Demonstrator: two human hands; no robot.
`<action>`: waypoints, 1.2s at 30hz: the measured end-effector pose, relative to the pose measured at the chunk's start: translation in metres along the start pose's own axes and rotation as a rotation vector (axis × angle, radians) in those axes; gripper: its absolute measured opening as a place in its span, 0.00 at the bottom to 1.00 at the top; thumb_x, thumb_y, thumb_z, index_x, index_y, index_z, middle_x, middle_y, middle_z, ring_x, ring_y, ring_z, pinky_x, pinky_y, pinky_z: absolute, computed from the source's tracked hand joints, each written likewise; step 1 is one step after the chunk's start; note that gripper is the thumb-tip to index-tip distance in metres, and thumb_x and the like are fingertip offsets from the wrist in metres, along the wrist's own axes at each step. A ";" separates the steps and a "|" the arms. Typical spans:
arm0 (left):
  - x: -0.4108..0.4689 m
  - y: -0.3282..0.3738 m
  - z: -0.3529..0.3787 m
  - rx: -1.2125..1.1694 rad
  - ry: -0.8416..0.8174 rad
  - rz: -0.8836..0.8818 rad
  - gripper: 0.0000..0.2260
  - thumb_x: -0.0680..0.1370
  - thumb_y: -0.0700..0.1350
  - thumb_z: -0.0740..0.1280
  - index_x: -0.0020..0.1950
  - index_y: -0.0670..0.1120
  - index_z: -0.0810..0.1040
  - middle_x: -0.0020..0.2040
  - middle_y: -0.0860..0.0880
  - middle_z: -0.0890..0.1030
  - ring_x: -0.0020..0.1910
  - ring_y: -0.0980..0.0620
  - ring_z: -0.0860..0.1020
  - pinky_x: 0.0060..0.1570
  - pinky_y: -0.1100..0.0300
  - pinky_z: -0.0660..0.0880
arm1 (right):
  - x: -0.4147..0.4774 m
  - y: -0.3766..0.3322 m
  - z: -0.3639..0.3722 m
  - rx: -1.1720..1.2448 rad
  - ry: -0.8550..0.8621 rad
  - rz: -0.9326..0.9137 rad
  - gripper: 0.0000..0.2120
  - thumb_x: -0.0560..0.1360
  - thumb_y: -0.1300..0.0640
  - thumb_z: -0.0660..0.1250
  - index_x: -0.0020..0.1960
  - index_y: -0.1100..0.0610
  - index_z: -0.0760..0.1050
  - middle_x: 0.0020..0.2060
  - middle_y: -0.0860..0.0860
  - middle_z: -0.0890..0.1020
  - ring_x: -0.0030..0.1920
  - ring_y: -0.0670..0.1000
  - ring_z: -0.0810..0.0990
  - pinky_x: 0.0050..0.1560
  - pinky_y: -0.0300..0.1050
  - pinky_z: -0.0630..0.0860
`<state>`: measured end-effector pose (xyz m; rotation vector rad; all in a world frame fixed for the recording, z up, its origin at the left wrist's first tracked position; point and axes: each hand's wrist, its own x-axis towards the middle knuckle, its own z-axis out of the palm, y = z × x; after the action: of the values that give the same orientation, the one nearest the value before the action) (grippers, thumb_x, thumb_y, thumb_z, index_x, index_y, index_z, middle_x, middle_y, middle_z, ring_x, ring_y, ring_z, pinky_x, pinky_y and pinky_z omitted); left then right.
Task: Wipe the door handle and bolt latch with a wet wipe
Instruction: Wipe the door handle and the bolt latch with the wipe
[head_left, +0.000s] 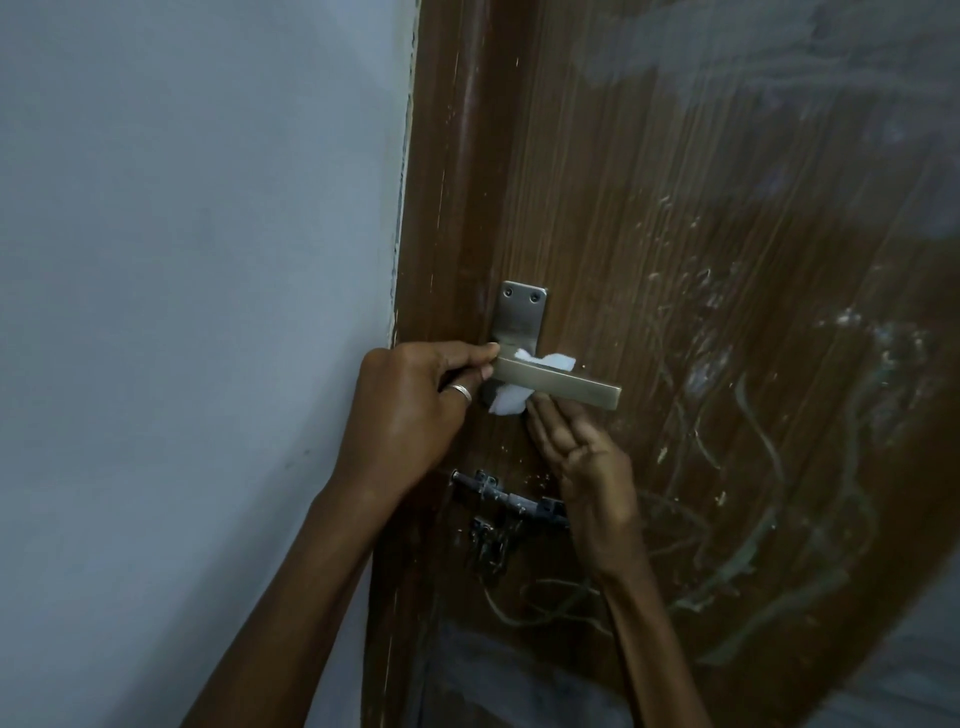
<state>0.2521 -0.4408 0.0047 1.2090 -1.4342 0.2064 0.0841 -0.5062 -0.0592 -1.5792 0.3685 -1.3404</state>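
The bolt latch sat at six o'clock below the handle. The left hand pinched the handle's nine-o'clock end. The right hand, fingers straight, touched the wipe looped behind the handle on the door.

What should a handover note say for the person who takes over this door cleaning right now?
Left hand: pinches the door handle at its pivot end.
Right hand: palm up, straight fingers reach under the handle; fingertips hidden.
Wet wipe: threaded behind the handle, showing above and below it.
Bolt latch: below the handle, no hand or wipe on it.
Done: handle wiping seems under way.
Left: finish the handle, then wipe the bolt latch.
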 end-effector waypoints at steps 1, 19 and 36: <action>0.000 0.000 0.000 0.000 0.002 0.004 0.12 0.76 0.42 0.72 0.59 0.48 0.83 0.54 0.53 0.85 0.54 0.70 0.74 0.53 0.82 0.67 | -0.004 0.003 0.002 -0.064 0.028 -0.016 0.23 0.76 0.60 0.56 0.68 0.44 0.70 0.65 0.39 0.79 0.71 0.45 0.73 0.70 0.42 0.71; -0.001 -0.001 0.002 -0.016 0.016 -0.030 0.11 0.77 0.45 0.72 0.60 0.51 0.83 0.54 0.54 0.85 0.52 0.65 0.79 0.56 0.78 0.71 | 0.017 0.022 0.055 -1.099 0.548 -0.540 0.11 0.77 0.66 0.70 0.59 0.63 0.82 0.44 0.59 0.78 0.42 0.52 0.76 0.45 0.39 0.74; -0.016 0.001 0.011 -0.075 0.139 -0.060 0.12 0.78 0.47 0.71 0.61 0.52 0.83 0.55 0.55 0.84 0.53 0.60 0.82 0.57 0.64 0.78 | 0.083 -0.123 0.037 -1.730 -0.188 -0.729 0.12 0.72 0.64 0.75 0.56 0.60 0.82 0.46 0.57 0.78 0.44 0.57 0.77 0.37 0.47 0.74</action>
<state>0.2412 -0.4400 -0.0110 1.1520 -1.2727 0.1898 0.1014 -0.4943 0.0921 -3.4824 1.0578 -1.2989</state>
